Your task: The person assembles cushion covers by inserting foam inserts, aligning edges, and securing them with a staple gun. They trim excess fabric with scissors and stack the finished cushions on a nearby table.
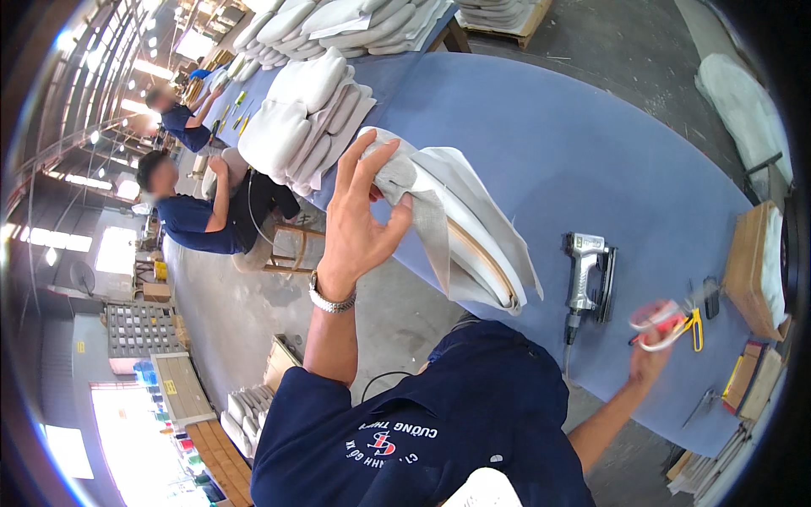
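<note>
My left hand (359, 211) pinches the upper end of a padded cushion (483, 253) covered in light grey fabric. The cushion is held tilted on its edge at the table's near side. Loose fabric flaps (435, 228) hang along it, and a thin tan edge shows between the layers. Over at the right, my right hand (649, 362) is closed round a red and whitish looped thing (659, 318), smeared by motion, so its kind is unclear. A yellow-handled tool (696, 329) lies just beyond that hand. Between my hands lies a silver staple gun (585, 277) with its hose.
Stacked grey cushions (308, 118) stand on the blue table (507, 101), with more piles (338, 25) behind. A cardboard box (752, 266) sits at the right edge, near a small dark tool (711, 296). Two people (198, 211) work at the left, beside a wooden stool (296, 249).
</note>
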The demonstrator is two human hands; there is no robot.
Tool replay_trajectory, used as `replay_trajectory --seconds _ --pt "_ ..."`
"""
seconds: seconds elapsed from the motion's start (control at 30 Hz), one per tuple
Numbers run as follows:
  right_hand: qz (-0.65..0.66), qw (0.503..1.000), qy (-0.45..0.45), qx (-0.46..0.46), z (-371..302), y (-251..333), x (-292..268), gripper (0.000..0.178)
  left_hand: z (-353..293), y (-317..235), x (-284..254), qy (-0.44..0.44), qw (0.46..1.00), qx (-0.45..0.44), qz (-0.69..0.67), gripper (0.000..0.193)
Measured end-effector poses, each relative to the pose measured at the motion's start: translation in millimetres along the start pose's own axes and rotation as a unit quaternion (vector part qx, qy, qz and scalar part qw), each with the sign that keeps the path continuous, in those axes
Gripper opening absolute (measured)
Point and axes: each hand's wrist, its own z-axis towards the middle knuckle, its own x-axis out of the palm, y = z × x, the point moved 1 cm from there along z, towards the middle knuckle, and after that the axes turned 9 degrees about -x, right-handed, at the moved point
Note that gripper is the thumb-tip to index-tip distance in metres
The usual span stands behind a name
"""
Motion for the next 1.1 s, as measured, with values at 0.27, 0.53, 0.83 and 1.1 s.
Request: replay_trajectory --seconds 0.27,0.53,0.83,1.1 --pt "0.152 0.903 0.395 0.071 -36 73 298 0.043 -2 -7 2 -0.019 0.999 0.022 -0.038 0.050" --pt "0.243 0.862 0.437 0.082 -54 81 348 0.028 -15 -2 1 0.004 0.998 0.054 -0.045 0.036" --pt "0.244 0.838 0.478 0.099 -72 63 360 0.030 -21 -12 3 -0.038 0.999 0.027 -0.019 0.036" --pt "0.115 0.859 0.492 0.082 -45 82 327 0.022 -23 3 14 -0.122 0.987 0.102 -0.030 0.017"
